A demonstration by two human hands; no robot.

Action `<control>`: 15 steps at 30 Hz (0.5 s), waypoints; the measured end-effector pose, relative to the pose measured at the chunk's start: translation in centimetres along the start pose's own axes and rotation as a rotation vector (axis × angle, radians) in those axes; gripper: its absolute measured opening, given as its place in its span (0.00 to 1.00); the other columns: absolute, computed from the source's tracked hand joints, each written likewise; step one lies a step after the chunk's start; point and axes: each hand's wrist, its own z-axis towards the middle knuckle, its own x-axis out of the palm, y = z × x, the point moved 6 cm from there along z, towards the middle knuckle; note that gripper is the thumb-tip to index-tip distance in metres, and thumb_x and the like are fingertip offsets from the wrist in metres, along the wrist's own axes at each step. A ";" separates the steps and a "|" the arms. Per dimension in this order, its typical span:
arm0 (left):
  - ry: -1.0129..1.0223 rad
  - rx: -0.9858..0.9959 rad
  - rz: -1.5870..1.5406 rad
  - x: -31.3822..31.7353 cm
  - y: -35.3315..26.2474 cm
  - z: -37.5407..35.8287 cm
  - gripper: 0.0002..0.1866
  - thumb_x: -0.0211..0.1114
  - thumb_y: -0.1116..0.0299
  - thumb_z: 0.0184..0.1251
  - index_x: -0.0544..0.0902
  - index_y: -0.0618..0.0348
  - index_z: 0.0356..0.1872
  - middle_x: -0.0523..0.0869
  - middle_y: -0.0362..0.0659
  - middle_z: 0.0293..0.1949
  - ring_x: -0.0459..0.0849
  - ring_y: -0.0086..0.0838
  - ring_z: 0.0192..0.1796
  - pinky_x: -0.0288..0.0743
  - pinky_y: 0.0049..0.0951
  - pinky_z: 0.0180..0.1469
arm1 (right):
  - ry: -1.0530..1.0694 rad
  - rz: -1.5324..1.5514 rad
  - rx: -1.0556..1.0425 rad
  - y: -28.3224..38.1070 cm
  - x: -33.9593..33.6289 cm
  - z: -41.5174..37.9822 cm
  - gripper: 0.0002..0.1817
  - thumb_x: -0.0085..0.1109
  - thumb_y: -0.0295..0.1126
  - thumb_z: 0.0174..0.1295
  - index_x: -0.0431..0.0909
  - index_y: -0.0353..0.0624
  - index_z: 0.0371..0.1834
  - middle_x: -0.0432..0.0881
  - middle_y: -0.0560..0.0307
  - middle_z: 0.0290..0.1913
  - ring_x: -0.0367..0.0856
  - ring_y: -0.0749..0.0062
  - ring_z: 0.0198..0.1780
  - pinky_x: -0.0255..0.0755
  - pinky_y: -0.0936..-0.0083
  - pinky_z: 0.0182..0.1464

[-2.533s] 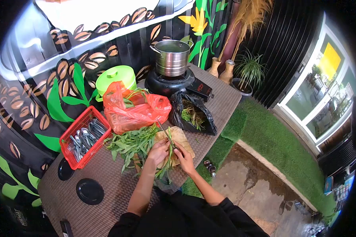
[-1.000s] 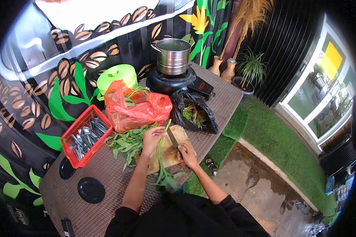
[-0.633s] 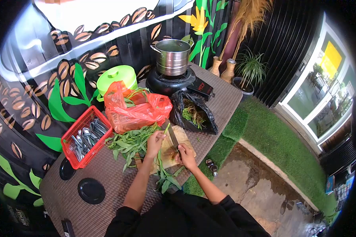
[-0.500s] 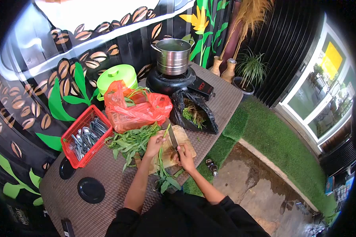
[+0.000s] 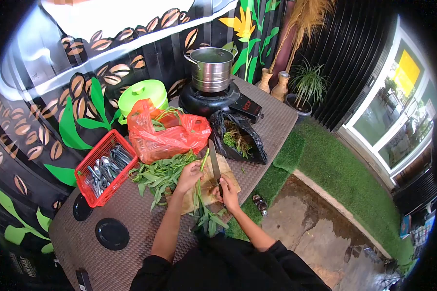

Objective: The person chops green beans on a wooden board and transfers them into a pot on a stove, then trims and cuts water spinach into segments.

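The leafy green stems (image 5: 199,196) are closest, with leaves hanging over the near edge of the brown table (image 5: 87,240). The left hand (image 5: 190,177) pinches them up high, over the wooden cutting board (image 5: 226,169). The right hand (image 5: 228,194) grips the knife (image 5: 215,162), and the blade points away, just beside the stems. Left of the board, 2 round black plates (image 5: 111,234) lie on the table. A big leafy pile (image 5: 162,177) sits by the left hand.

Next comes a red basket (image 5: 90,194) full of spoons and forks (image 5: 104,167). Beside it sits a red plastic bag (image 5: 170,140) with greens inside. The black plastic bag (image 5: 257,145) is open to the right, and it maybe holds plant scraps, but it is hard to tell.

Behind them are a green pot with a lid (image 5: 142,97) and a shiny metal pot (image 5: 212,72) on a black stove (image 5: 206,104). Farther off stand 2 tan vases (image 5: 280,87), a spiky potted plant (image 5: 308,85) and white-framed glass doors (image 5: 388,106).
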 end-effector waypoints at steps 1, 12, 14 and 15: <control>-0.006 -0.014 -0.021 0.1 -0.2 0.0 0.17 0.61 0.82 0.57 0.73 0.68 0.48 0.80 0.43 0.36 0.80 0.23 0.33 0.75 0.22 0.35 | 0.020 0.039 -0.024 0.2 0.1 -0.1 0.16 0.41 0.37 0.71 0.68 0.39 0.55 0.74 0.55 0.17 0.61 0.85 0.11 0.54 0.85 0.14; 0.024 -0.076 -0.225 1.0 2.0 -0.1 0.16 0.58 0.82 0.61 0.73 0.72 0.51 0.79 0.47 0.44 0.79 0.28 0.46 0.76 0.26 0.50 | 0.122 -0.098 -0.045 -1.8 0.4 0.0 0.19 0.42 0.38 0.71 0.68 0.42 0.60 0.74 0.62 0.21 0.60 0.87 0.14 0.54 0.87 0.17; 0.022 -0.112 -0.353 1.4 1.8 -0.5 0.17 0.56 0.82 0.62 0.72 0.73 0.53 0.79 0.48 0.47 0.79 0.29 0.49 0.75 0.27 0.52 | 0.115 -0.154 -0.090 -1.7 0.2 0.2 0.20 0.43 0.37 0.71 0.66 0.43 0.63 0.74 0.63 0.21 0.60 0.88 0.15 0.55 0.88 0.17; 0.012 -0.173 -0.385 1.7 1.4 -0.9 0.17 0.55 0.82 0.63 0.71 0.74 0.54 0.78 0.50 0.49 0.78 0.30 0.50 0.74 0.28 0.54 | 0.109 -0.211 -0.134 -1.4 0.2 0.2 0.22 0.43 0.37 0.70 0.63 0.45 0.66 0.74 0.64 0.22 0.60 0.88 0.16 0.55 0.89 0.18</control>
